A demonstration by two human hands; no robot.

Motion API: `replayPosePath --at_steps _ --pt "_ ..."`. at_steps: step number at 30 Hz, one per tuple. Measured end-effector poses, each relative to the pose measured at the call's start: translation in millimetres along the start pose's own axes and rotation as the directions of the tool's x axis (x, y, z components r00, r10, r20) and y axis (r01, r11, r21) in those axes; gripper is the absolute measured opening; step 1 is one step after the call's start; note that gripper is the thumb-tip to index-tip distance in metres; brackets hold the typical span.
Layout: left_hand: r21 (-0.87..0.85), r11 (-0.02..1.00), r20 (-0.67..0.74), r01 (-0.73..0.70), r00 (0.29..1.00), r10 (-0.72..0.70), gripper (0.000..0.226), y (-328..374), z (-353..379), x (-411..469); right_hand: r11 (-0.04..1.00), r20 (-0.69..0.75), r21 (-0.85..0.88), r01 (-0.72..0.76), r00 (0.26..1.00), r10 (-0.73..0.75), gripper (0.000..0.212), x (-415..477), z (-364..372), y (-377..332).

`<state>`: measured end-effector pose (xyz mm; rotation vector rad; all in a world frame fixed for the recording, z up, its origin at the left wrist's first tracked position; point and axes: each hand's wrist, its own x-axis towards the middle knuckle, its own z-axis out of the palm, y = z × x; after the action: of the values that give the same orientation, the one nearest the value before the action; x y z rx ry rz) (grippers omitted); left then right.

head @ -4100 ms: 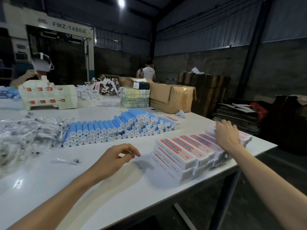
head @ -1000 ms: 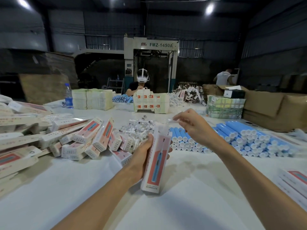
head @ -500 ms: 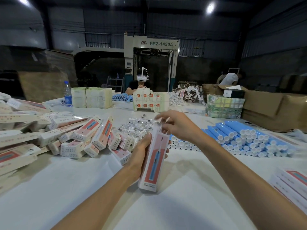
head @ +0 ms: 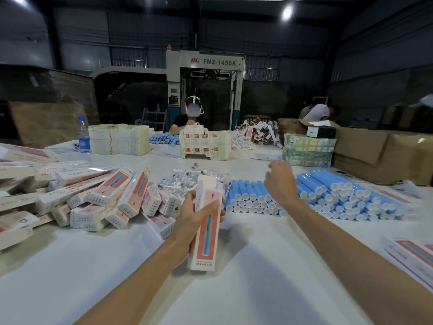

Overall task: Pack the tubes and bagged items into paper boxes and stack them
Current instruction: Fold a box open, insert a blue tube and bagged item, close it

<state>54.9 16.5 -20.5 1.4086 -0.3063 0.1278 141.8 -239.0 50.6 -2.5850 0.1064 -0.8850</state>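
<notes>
My left hand (head: pixel 191 215) grips a long white and red paper box (head: pixel 206 227) upright above the white table (head: pixel 246 277), its top flap open. My right hand (head: pixel 280 182) hovers over the stacked blue tubes (head: pixel 332 198), fingers loosely curled, holding nothing that I can see. A heap of small clear bagged items (head: pixel 185 181) lies just behind the box. Several empty paper boxes (head: pixel 100 198) are piled loosely on the left. Packed boxes (head: pixel 412 254) lie stacked at the right edge.
Across the table a person (head: pixel 187 118) works behind a block of boxes (head: pixel 203 144). A water bottle (head: pixel 83 134), flat carton stacks (head: pixel 119 141) and brown cardboard cartons (head: pixel 384 156) line the far side. Another person (head: pixel 318 112) bends at back right.
My right hand has left the top of the held box and moved right, over the blue tubes. My left hand keeps the box upright.
</notes>
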Motion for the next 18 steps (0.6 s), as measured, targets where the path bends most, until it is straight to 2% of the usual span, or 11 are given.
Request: replayPosePath --at_steps 2,3,6,9,12,15,18 --pt "0.012 1.0 -0.01 -0.018 1.0 0.018 0.061 2 1 -1 0.926 0.042 -0.376 -0.03 0.998 0.049 0.024 13 3 40" --pt "0.031 0.999 -0.009 -0.028 1.0 0.028 0.061 3 2 -1 0.867 0.08 -0.498 -0.025 0.994 0.075 0.023 17 3 56" --pt "0.091 0.995 -0.014 -0.05 0.999 0.052 0.059 2 6 0 0.743 0.16 -0.669 0.017 0.979 0.122 0.027 22 8 85" --pt "0.11 0.992 -0.055 -0.057 0.996 0.063 0.058 2 8 0 0.676 0.172 -0.736 0.034 0.975 0.137 0.032 23 13 84" --pt "0.115 0.992 -0.083 -0.057 0.994 0.067 0.052 2 8 1 0.659 0.168 -0.751 0.04 0.977 0.133 0.029 22 15 75" --pt "0.127 0.991 -0.094 -0.038 0.994 0.05 0.047 1 7 2 0.685 0.165 -0.726 0.057 0.982 0.094 0.031 16 15 65" --pt "0.156 0.987 -0.069 -0.026 0.997 0.037 0.049 -1 7 1 0.773 0.052 -0.634 -0.009 0.997 0.054 0.047 13 13 56"
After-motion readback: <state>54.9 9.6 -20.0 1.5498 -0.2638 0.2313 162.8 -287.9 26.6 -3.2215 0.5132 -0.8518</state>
